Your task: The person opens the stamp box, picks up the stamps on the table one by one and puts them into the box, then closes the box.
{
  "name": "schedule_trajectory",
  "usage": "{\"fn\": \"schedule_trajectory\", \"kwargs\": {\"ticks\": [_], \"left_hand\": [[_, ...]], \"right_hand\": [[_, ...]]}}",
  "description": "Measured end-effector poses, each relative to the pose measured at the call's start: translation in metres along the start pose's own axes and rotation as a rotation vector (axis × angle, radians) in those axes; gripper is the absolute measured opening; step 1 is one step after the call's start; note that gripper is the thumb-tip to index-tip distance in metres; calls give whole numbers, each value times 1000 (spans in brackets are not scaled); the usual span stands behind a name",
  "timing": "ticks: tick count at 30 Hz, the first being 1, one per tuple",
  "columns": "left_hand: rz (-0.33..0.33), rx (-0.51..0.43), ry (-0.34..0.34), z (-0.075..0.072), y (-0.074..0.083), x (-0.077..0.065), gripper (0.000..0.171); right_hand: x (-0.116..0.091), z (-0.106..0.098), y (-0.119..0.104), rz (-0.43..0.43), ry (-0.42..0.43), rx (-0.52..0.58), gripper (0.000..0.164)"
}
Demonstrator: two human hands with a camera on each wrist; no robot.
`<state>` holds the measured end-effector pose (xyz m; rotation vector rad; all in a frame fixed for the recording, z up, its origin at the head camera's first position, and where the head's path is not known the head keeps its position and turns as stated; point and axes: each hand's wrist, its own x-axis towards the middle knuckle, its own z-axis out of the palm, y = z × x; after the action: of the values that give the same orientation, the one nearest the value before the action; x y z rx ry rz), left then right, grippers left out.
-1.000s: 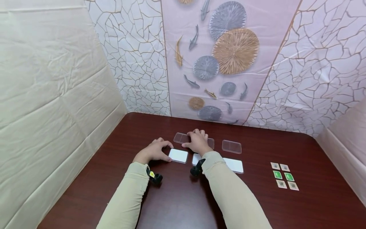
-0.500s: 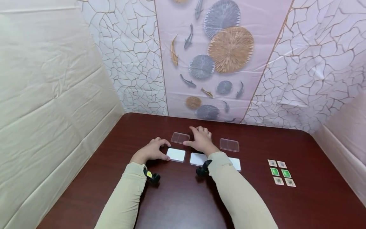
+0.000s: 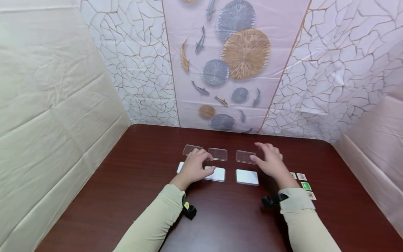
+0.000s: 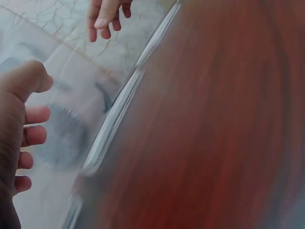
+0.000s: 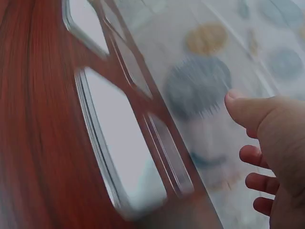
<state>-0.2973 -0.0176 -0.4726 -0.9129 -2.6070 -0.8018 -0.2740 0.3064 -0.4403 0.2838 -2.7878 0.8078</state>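
Head view: two loose hands above slim white slabs, nothing gripped

Here it is, the right white-topped case (image 3: 247, 177), flat on the dark table (image 3: 217, 220), and that's our landmark! Just left of it lies the middle white-topped case (image 3: 219, 175); farther left, partly covered, the left white-topped case (image 3: 180, 167). Right behind the landmark sits the right clear piece (image 3: 244, 156), with the middle clear piece (image 3: 218, 154) and the left clear piece (image 3: 190, 149) behind and to its left. Off to its right, small square cards (image 3: 306, 186), some hidden.

The left hand (image 3: 194, 166) hovers above the middle white-topped case, fingers bent, thumb apart, holding nothing. The right hand (image 3: 272, 161) hangs behind and right of the landmark, near the right clear piece, thumb well away from the fingers, nothing in its grasp.

And the handling? These cases look light and stiff, probably slick on top, perhaps easily scratched or cracked. Best hold, I'd say: thumb and fingers across opposite short ends. Those thin clear pieces may well need a fingertip under the rim!
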Motion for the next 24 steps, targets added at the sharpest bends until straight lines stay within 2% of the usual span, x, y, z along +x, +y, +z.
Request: {"fn": "schedule_trajectory", "kwargs": {"ticks": [2,7,13,18,24], "left_hand": [[5,-11,-23,8,9,2,31],[14,29,-53,29,34,10,40],[10,177,-92,52,65,15,53],[22,291,-131,65,77,17,61],[66,355,-160,71,83,17,65]], "right_hand": [[-12,-10,15,21,40,-5,55],[-42,-29,52,106,112,-13,47],[-69,-36,86,187,133,-80,42],[-79,-32,99,216,141,-133,40],[-84,-31,99,227,148,-181,39]]}}
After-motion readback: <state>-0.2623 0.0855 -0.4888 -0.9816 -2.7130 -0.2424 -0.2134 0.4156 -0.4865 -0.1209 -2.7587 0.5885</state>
